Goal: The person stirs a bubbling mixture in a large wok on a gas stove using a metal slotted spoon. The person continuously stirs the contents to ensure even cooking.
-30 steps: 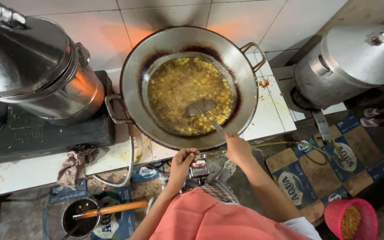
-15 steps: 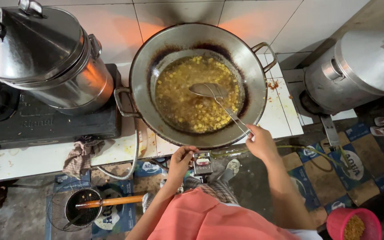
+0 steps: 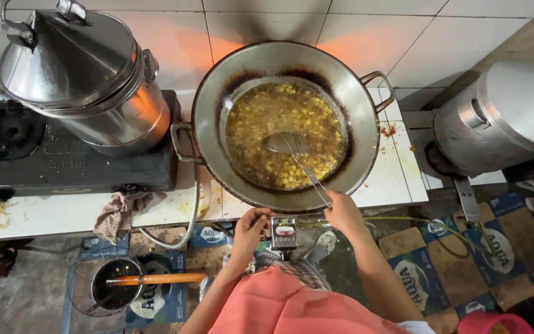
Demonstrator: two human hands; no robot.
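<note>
On the tiled worktop (image 3: 50, 216), one round steel wok (image 3: 366, 124) of bubbling oil; right hand (image 3: 343, 213) grips one wire skimmer (image 3: 287, 145), left hand (image 3: 251, 226) pinches the stove's one knob (image 3: 283, 233).

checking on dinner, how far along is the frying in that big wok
Done: yellow pieces already float in oil in the wok. In hand: the right hand holds the wire skimmer, dipped among them; the left hand sits by the burner knob. Left: nothing is lifted out yet.

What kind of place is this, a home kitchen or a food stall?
Probably a simple working kitchen for batch frying, home or stall unclear. A big wok of bubbling oil sits on a tiled counter, beside a gas stove bearing a large steel pot.
</note>
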